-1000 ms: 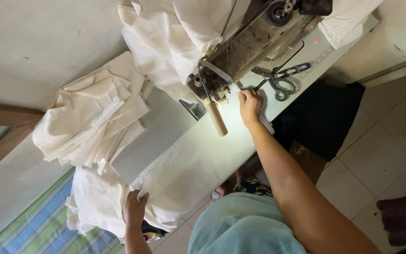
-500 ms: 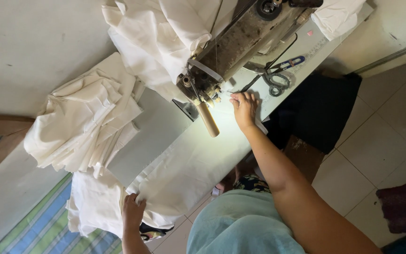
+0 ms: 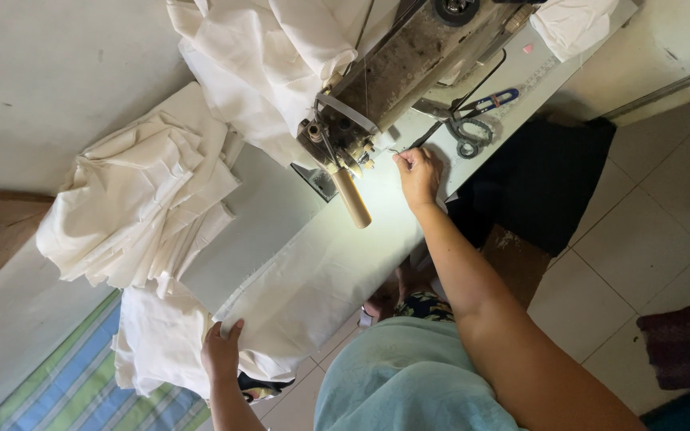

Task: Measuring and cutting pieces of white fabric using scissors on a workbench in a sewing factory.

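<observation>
Two hands share the work at a sewing machine point(image 3: 409, 64) set on a pale desk point(image 3: 521, 72), seen from above the person's head. One length of cream cloth point(image 3: 313, 271) lies flat across the desk, running from the needle end of the machine back toward the near edge, where it drapes over. Right hand point(image 3: 418, 172) rests on the cloth just beside the needle, its fingers curled shut and pinched on something thin, likely a thread or the fabric's edge; the picture is too small to tell which. Left hand point(image 3: 221, 351) holds the cloth's trailing end at the desk's near edge, fingers closed over the hem, which appears to keep the length taut and straight toward the machine. A bright lamp on the machine lights the patch of fabric around the needle. Scissors point(image 3: 461, 124) lie just beyond the right hand, within easy reach. More cream fabric sits in a heap of folded pieces point(image 3: 137, 207) to the left, and another bundle point(image 3: 257, 64) hangs behind the machine, out of the sewing path.
</observation>
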